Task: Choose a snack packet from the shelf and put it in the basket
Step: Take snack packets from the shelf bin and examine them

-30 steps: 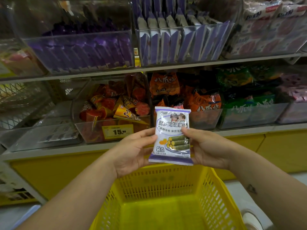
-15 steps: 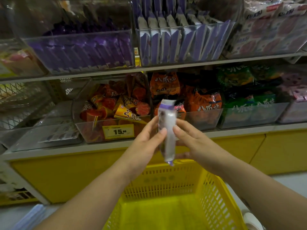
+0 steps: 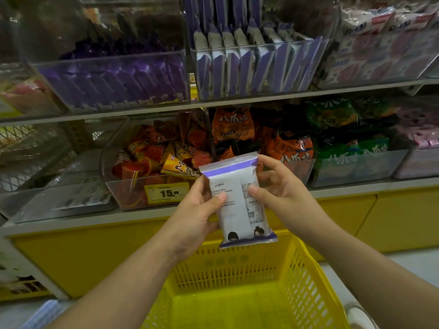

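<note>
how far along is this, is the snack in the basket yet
Done: a white and purple snack packet is picked. In hand: left hand and right hand both hold it, printed back facing the camera, above the yellow basket. Left: lowering it into the basket and letting go.

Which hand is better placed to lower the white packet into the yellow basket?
Probably the left. The left hand wraps the packet low on its side, thumb across its face, close to the basket; the right hand only pinches its top corner and edge.

Yellow base panels [image 3: 71,257], pale flr [image 3: 415,264], clr bins [image 3: 356,169]
</note>
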`<state>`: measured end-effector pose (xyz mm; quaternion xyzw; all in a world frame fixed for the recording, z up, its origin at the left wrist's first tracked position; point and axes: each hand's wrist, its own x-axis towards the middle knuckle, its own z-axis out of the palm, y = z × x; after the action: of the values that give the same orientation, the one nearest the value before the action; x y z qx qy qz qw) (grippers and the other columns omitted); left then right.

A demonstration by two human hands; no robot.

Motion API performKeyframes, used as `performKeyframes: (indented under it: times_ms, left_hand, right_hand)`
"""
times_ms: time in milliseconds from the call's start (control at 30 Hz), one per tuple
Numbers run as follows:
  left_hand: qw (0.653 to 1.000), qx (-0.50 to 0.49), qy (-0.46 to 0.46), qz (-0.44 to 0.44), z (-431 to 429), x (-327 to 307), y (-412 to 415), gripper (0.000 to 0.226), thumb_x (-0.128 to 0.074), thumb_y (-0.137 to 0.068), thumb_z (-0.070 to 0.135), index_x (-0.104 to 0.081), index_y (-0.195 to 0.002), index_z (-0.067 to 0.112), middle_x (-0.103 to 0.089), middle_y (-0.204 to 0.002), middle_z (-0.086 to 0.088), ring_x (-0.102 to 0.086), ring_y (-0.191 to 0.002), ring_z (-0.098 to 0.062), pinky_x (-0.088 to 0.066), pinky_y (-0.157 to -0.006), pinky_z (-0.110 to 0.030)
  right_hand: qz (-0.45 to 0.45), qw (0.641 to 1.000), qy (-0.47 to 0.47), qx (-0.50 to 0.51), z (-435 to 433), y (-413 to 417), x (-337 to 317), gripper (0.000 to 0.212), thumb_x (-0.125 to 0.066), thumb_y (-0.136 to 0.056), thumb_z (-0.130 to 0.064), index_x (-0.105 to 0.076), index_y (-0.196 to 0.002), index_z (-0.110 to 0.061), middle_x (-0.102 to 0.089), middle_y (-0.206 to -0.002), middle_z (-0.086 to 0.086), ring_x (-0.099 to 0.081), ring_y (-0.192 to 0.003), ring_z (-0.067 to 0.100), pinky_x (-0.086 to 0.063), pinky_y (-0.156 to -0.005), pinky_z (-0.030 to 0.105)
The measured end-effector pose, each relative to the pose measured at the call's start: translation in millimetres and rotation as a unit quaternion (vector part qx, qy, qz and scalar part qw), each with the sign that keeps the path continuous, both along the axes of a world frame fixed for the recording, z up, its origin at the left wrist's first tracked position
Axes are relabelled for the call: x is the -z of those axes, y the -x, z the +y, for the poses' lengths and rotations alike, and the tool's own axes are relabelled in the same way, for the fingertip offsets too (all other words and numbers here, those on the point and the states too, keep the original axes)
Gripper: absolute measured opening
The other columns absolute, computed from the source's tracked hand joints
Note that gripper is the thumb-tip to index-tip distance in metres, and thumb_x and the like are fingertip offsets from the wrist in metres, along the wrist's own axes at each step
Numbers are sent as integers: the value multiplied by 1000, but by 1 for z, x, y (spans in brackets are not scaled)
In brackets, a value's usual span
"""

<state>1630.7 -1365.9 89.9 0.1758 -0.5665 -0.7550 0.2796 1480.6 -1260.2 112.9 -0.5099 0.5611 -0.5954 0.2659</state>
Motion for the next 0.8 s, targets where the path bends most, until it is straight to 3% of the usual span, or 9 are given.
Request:
performKeyframes:
  times_ms: [133,233,300,400,467,600,800]
  left_hand:
    - [1000,-12,1,-11,-1,3,1,39,-55,-91,16,-54,-126,32,-66,-123,-1,-65,-111,-18,-58,-81,-45]
    - [999,-18,-32,11,-6,2,0,41,-57,-84,19,-56,-124,29,-67,-121,-4,-67,-106,-22,-58,-72,-45]
    - [997,-36,-60,31,-13,-1,-2,42,-58,-81,20,-57,-123,28,-70,-114,-5,-71,-98,-21,-58,-65,-43]
    - [992,-68,-86,55,-23,-7,-7,43,-58,-77,21,-57,-120,25,-73,-102,-3,-72,-90,-19,-58,-61,-42]
    - [991,-78,-93,62,-26,-10,-10,43,-59,-77,22,-57,-120,25,-74,-98,-2,-72,-90,-19,-58,-62,-41]
    - [990,-86,-95,60,-23,-11,-11,45,-62,-76,22,-56,-120,24,-73,-106,-5,-71,-95,-21,-60,-64,-40]
    - [995,-57,-48,63,-16,-14,-9,58,-65,-76,15,-48,-131,23,-69,-119,-6,-68,-105,-25,-60,-70,-39]
  right_hand:
    - [42,999,17,-23,2,-3,-4,61,-62,-90,-12,-41,-118,-62,-67,-101,-14,-67,-95,6,-57,-70,21]
    - [-3,999,-13,-50,3,4,-7,71,-67,-83,-17,-30,-132,-52,-71,-107,-12,-69,-99,7,-58,-75,24]
    - [-27,995,-57,-77,7,10,-10,73,-70,-75,-24,-33,-134,-43,-73,-107,-8,-70,-99,10,-58,-80,26]
    - [-27,992,-89,-85,10,16,-11,56,-72,-77,-14,-55,-129,-20,-74,-107,-4,-70,-100,12,-57,-80,23]
    - [-22,993,-87,-77,11,17,-10,42,-69,-82,-1,-62,-120,-18,-74,-107,-6,-70,-100,13,-57,-79,22]
    - [-33,995,-72,-54,10,17,-7,34,-60,-88,6,-67,-106,-21,-76,-99,-3,-72,-92,13,-56,-72,18]
    - [-104,991,-85,-11,2,22,7,30,-52,-93,8,-66,-110,-12,-77,-95,7,-73,-90,18,-58,-71,21]
